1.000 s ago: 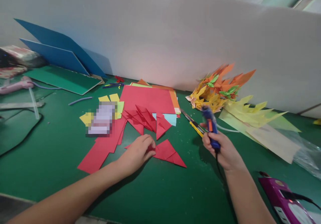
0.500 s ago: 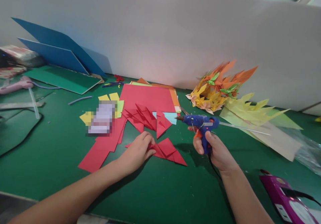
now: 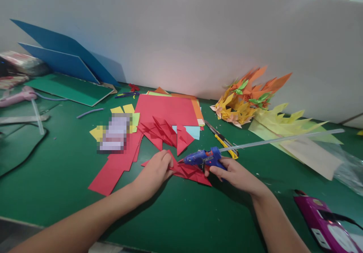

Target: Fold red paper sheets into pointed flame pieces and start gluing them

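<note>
My right hand (image 3: 231, 173) is wrapped round a blue hot glue gun (image 3: 202, 157), a long clear glue stick (image 3: 283, 138) jutting from its back. The gun's nozzle points left, at or just above a folded red paper piece (image 3: 195, 174); whether it touches, I cannot tell. With its fingers closed, my left hand (image 3: 155, 168) grips the left part of that red piece, hiding some of it. Behind it lie several more folded red paper pieces (image 3: 163, 132), in front of a red paper sheet (image 3: 168, 107).
A yellow utility knife (image 3: 227, 143) lies behind the glue gun. Orange and yellow paper flowers (image 3: 249, 98) stand at the back right. A purple power strip (image 3: 323, 219) is at the front right, a pink glue gun (image 3: 22, 96) at far left. Blue boards (image 3: 62, 56) lean on the wall.
My right hand has brought the glue gun left and down to the folded red paper, uncovering the utility knife. My left hand stays in place on the paper.
</note>
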Tool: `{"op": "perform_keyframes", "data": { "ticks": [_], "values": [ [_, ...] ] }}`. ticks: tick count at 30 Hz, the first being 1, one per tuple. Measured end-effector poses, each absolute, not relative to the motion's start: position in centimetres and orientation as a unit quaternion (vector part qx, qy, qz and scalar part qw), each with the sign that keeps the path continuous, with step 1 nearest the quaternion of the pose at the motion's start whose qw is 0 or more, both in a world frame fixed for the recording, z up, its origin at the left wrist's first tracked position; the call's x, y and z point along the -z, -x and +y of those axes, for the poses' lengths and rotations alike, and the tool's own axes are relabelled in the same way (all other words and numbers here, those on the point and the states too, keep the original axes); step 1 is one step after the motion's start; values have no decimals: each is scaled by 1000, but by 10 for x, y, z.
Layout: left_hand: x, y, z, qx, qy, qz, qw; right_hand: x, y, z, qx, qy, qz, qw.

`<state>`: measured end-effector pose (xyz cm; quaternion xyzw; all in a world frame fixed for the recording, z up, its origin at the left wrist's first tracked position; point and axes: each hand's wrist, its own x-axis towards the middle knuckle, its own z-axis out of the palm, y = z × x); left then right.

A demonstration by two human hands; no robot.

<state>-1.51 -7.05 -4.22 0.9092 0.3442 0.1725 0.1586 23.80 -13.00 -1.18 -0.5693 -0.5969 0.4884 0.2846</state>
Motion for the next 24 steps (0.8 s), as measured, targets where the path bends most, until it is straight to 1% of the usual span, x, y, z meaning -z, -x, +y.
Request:
{"op": "perform_keyframes", "data": {
  "ticks": [8,12,18,24],
  "values": [
    [39,15,-71,-146,-909,361,150,14,-235,-132,-435,587,-639,241],
    [38,14,-71,-139,-909,364,146,10,-233,-132,-398,576,-672,241],
    [40,14,-71,-160,-904,362,164,8,-233,-136,-355,600,-681,225],
    [42,15,-70,-169,-900,362,173,7,-236,-139,-348,607,-681,216]
  ]
}}
